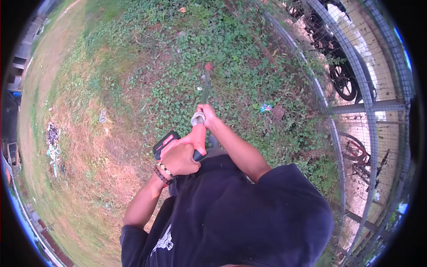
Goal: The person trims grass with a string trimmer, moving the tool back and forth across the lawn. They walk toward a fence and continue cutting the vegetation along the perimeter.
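Observation:
A red cordless grass trimmer [198, 136] reaches out in front of my body. My left hand [180, 161], with beaded bracelets at the wrist, is closed around its rear handle. Beside that hand a black battery pack [163, 144] juts out to the left. Farther along, my right hand [207, 116] wraps the shaft just past a pale collar [198, 118]. The thin shaft [206, 91] runs away from me to a small reddish head [208, 66], which overlaps low green weeds [178, 95] and looks blurred.
Along the right curves a wire mesh fence [369, 107], with a wheel [343, 82] and a red bicycle [356, 151] behind it. A colourful wrapper [266, 108] lies among the weeds. Dry grass [102, 155] spreads on the left, with a litter patch [53, 142].

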A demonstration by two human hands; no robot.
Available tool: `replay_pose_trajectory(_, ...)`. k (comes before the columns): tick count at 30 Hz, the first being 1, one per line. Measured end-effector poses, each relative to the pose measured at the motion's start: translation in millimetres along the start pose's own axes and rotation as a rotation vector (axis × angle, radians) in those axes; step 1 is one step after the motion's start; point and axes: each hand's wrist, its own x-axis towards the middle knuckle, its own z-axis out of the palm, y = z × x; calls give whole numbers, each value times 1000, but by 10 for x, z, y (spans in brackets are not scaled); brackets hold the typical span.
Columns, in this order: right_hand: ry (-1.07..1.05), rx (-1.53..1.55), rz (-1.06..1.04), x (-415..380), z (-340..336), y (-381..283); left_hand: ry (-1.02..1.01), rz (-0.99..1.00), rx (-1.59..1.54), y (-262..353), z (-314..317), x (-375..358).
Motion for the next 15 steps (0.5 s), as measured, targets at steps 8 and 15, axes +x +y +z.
replay_pose_trajectory(8, 193, 13, 135, -259, 167, 76, -211, 49, -334, -597, -784, -35)
replay_pose_trajectory(15, 285, 71, 69, 315, 1040, 64, -387, 69, -448, -1678, -1838, 437)
